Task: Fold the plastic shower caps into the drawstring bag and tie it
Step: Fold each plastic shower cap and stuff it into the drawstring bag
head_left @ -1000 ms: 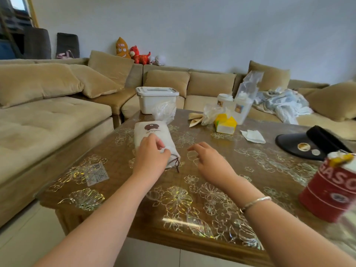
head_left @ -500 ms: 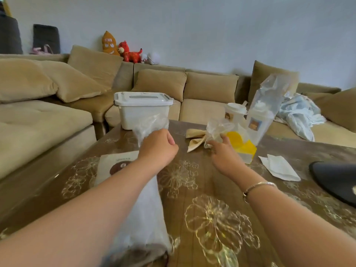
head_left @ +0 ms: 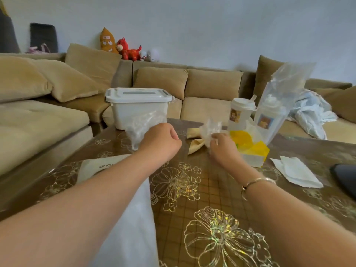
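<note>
My left hand [head_left: 159, 143] is curled into a fist at the edge of a crumpled clear plastic shower cap [head_left: 142, 126] and seems to grip it, in front of the white box. My right hand [head_left: 223, 149] pinches a second crumpled clear shower cap [head_left: 210, 128] just above the table. The cream drawstring bag [head_left: 100, 166] with dark print lies flat on the table beneath my left forearm, and its near part [head_left: 134, 228] runs toward me. Its drawstring is hidden.
On the glass-topped floral table [head_left: 202, 189] stand a lidded white storage box [head_left: 138, 105], two lidded cups, one of them in a clear bag [head_left: 273, 105], and a yellow tissue pack [head_left: 250, 149]. There are also a beige folded piece [head_left: 196, 145], white napkins [head_left: 296, 170] and a black item [head_left: 344, 176]. A tan sofa surrounds the table.
Both hands left the drawstring bag and reached to the far side of the table. Each now holds a clear plastic cap, and my view has moved forward.
</note>
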Demonstrator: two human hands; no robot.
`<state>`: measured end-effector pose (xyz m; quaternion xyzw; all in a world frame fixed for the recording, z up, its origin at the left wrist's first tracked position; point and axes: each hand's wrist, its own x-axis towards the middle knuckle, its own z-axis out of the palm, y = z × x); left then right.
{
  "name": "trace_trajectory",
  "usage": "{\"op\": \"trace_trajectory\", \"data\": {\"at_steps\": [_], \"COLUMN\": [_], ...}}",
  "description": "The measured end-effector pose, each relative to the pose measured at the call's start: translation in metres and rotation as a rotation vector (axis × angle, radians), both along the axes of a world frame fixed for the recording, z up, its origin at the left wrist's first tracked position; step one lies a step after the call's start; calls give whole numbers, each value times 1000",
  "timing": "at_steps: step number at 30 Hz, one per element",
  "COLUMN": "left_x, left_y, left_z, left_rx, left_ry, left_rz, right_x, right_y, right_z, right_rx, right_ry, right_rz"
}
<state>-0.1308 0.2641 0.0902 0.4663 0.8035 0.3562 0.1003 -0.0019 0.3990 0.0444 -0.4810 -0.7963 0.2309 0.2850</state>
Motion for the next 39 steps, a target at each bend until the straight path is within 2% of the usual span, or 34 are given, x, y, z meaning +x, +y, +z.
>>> {"op": "trace_trajectory", "data": {"at_steps": [5,9,12,17,23,27,29,33,35,36,39], "left_x": [42,86,122,170,173,173,171,157,151,150,149], "left_y": [-61,-129,-179,-237,-249,-245,-239,-229,-227,-227,-225], "left_z": [31,40,32,3,-10,-19,-23,-34,-37,-39,-46], "left_rx": [70,131,214,287,455,486,471,448,492,501,499], "left_ry": [-79,-172,-356,-815,-966,-1070,-1021,-492,-350,-298,-143], "left_rz": [-13,-25,-30,-13,-52,-158,-181,-33,-1,1,-1], "right_x": [45,99,137,169,184,188,187,184,183,183,186], "right_y": [-100,-200,-255,-319,-336,-322,-315,-303,-296,-295,-295], "right_z": [31,43,40,33,22,10,7,7,4,3,6], "right_rx": [-42,-83,-119,-182,-306,-669,-742,-641,-642,-686,-898], "right_ry": [475,566,686,726,653,531,553,640,708,788,969], "right_rz": [102,175,221,295,170,278,273,40,-23,24,367]}}
